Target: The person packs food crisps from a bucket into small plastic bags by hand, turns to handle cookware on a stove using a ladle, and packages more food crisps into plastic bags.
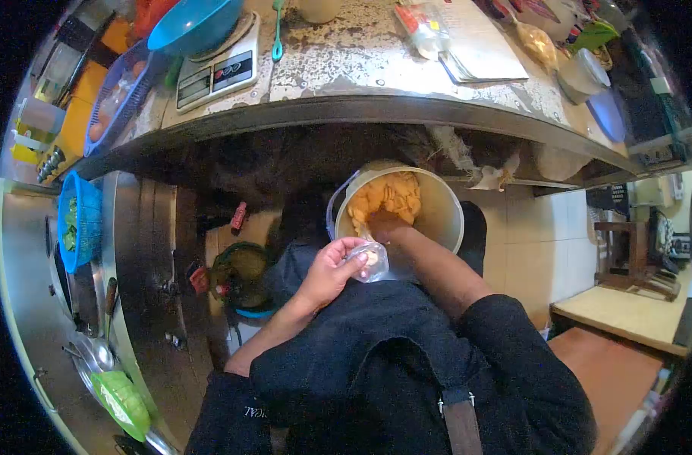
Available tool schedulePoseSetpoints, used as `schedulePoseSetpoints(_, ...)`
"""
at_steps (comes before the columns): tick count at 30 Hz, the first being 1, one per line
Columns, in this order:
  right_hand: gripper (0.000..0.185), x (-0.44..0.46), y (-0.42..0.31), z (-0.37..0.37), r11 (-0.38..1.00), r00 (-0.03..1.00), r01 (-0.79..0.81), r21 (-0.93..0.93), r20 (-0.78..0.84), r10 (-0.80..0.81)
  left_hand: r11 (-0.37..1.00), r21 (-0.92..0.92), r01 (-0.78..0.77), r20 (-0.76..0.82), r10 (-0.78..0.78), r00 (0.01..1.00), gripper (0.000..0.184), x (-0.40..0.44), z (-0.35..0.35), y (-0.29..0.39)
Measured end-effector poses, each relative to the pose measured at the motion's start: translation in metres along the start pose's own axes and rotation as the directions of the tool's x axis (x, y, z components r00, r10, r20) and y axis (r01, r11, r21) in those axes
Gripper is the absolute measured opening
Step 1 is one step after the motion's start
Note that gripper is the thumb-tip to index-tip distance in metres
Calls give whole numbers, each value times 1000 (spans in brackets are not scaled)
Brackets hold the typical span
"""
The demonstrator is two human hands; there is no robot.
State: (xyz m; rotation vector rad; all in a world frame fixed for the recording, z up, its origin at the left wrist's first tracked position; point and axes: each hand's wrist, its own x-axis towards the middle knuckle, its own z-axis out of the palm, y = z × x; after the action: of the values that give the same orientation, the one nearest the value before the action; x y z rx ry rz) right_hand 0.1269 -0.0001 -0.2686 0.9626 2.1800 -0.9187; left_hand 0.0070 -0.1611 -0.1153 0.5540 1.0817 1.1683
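A large pale bucket [446,216] stands between my knees below the counter's edge. Orange-coated pieces of food [391,193] fill its left and far side. My right hand [390,227] reaches down into the bucket among these pieces, and its fingers are hidden. At the bucket's near rim, my left hand [338,265] is closed on a small clear plastic bag [374,265], thumb on top. Something pale shows inside the bag, too small to name.
On the worn counter [323,72] ahead are a kitchen scale [218,74], a blue bowl [190,26], a turquoise spoon [278,42] and a notebook [482,64]. A blue basket [80,221] stands left. On the floor sits a dark basin [241,273].
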Motion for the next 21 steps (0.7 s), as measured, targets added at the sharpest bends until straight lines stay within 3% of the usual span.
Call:
schedulePoseSetpoints(1, 47, -8, -4, -5, 998, 997, 31, -55, 77, -27, 1000, 1, 1, 18, -1, 1000, 28, 1, 1, 0)
schedulePoseSetpoints(4, 41, -37, -15, -27, 998, 998, 46, -46, 51, -44, 1000, 14, 20, 52, -21, 998, 26, 4, 2, 1)
schedulePoseSetpoints(7, 42, -58, -6, -43, 991, 985, 85, -100, -139, -99, 1000, -11, -1, 36, 1, 999, 27, 7, 4, -3)
schedulePoseSetpoints(8, 48, -67, -4, -56, 998, 978, -18, 57, -206, 29, 1000, -19, -11, 32, 11, 999, 28, 8, 6, -3)
schedulePoseSetpoints(11, 43, -124, 5, -80, 909, 899, 63, 412, -420, 128, 998, -49, -31, 16, 31, 999, 33, 9, 8, -2)
schedulePoseSetpoints(14, 33, -165, 14, -90, 450, 942, 263, 853, -327, 69, 998, -68, -1, 25, 3, 1000, 37, 18, 12, -4)
schedulePoseSetpoints(17, 24, -197, 12, -91, -27, 944, 328, 944, -328, -12, 992, -102, 76, 1, -77, 997, 38, 25, 23, 5)
schedulePoseSetpoints(21, 22, -207, -2, -88, -145, 946, 321, 936, -323, 10, 947, -298, 116, 51, -106, 993, 38, 41, 30, 2)
